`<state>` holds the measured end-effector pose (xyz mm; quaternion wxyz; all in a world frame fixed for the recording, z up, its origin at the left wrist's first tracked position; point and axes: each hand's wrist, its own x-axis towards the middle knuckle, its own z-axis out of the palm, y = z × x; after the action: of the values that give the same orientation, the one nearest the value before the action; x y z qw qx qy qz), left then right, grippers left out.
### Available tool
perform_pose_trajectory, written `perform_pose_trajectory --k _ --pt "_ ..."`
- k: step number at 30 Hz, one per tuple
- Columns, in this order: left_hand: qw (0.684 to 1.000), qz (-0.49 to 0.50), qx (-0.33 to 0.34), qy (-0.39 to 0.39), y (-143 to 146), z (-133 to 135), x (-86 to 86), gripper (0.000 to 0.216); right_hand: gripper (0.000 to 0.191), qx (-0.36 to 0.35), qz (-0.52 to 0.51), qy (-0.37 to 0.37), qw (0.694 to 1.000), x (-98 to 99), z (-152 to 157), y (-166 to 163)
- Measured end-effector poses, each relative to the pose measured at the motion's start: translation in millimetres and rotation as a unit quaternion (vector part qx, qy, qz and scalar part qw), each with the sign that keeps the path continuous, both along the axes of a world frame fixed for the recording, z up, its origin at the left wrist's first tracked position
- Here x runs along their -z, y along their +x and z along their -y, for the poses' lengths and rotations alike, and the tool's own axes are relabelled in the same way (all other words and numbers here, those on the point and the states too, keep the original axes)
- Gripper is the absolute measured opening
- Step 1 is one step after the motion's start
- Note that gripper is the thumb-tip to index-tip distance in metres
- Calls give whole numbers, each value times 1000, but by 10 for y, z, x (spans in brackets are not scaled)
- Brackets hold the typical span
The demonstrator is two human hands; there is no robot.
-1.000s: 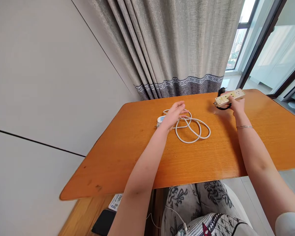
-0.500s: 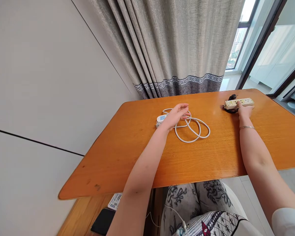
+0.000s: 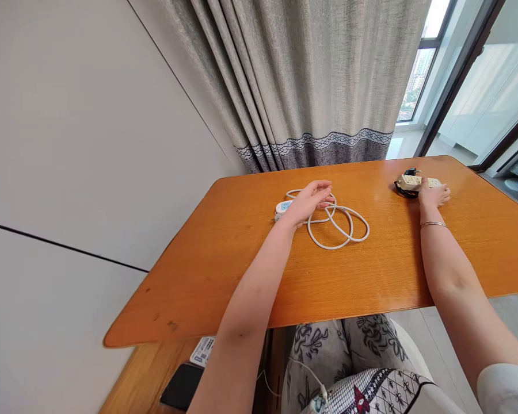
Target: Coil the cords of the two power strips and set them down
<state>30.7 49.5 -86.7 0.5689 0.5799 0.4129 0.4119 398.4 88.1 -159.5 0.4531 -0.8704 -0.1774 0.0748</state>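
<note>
My right hand is closed around a cream power strip at the far right of the table, thumb on top and fingers over its right end. The strip's black cord is bundled against it, with a black plug behind. My left hand hovers over or rests on a coiled white cord; I cannot tell which. Its fingers are stretched out, pointing right, with nothing visibly gripped. Just left of that wrist, a small white power strip with a blue socket face is partly covered.
Both lie on an orange-brown wooden table. Behind its far edge hangs a grey curtain; a white wall panel borders the left. Below the near edge are a black phone-like object and my lap.
The cream power strip has turned slightly and shifted a little to the right in my right hand, whose fingers now reach round its right end. My left hand has barely moved.
</note>
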Motion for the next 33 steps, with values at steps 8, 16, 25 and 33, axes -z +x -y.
perform_pose_trajectory --k 8,16,25,33 --pt "996 38 -69 35 -165 -126 -48 21 44 -176 189 163 952 -334 -108 -274" --pt "988 5 -150 39 -326 -297 45 11 40 -647 215 -36 731 -527 184 -1602" --pt "926 -328 -144 116 -484 -532 339 25 29 -594 259 -192 737 -249 297 -1851" --pt "875 -451 -96 149 -471 -548 516 32 22 -552 100 -11 828 -291 107 -1710"
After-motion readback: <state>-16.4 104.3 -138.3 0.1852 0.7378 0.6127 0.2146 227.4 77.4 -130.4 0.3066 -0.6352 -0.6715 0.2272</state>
